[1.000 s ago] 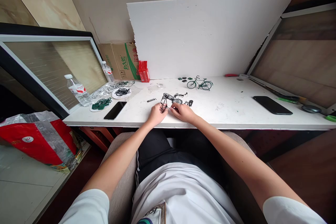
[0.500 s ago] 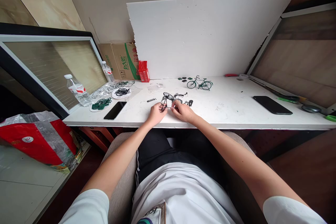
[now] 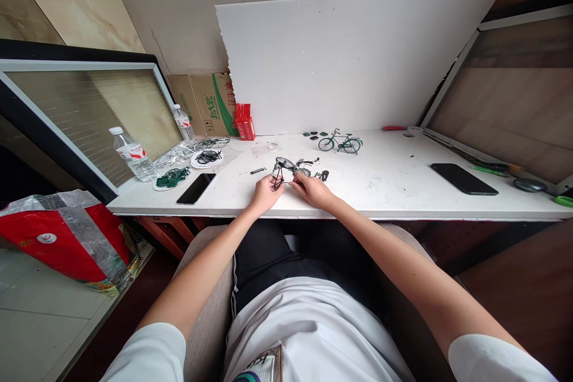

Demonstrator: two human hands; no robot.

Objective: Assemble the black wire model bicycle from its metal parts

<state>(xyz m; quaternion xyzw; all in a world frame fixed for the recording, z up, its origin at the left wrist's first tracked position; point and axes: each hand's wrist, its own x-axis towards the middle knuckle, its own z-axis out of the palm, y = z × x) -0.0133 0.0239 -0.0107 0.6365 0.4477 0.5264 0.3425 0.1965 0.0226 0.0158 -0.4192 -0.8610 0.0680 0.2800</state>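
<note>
Near the table's front edge, my left hand (image 3: 267,194) pinches a black model bicycle frame (image 3: 278,174) with a wheel near its top. My right hand (image 3: 312,189) is closed beside it, thumb and forefinger together on a thin dark piece that reaches toward the frame. Loose black parts (image 3: 308,162), among them another small wheel, lie just behind the hands. A small black part (image 3: 322,175) rests right of my right fingers, and a short dark strip (image 3: 258,171) lies to the left. Further back stands a green model bicycle (image 3: 341,142).
On the white table (image 3: 385,185) are a phone (image 3: 196,188) at left and another phone (image 3: 464,179) at right. Plates with green parts (image 3: 173,176) and black parts (image 3: 208,157) sit near a water bottle (image 3: 133,155). A red box (image 3: 245,122) stands behind.
The black frame has shifted slightly left and tilted a little in my left hand. My right fingertips have moved slightly left, closer to it.
</note>
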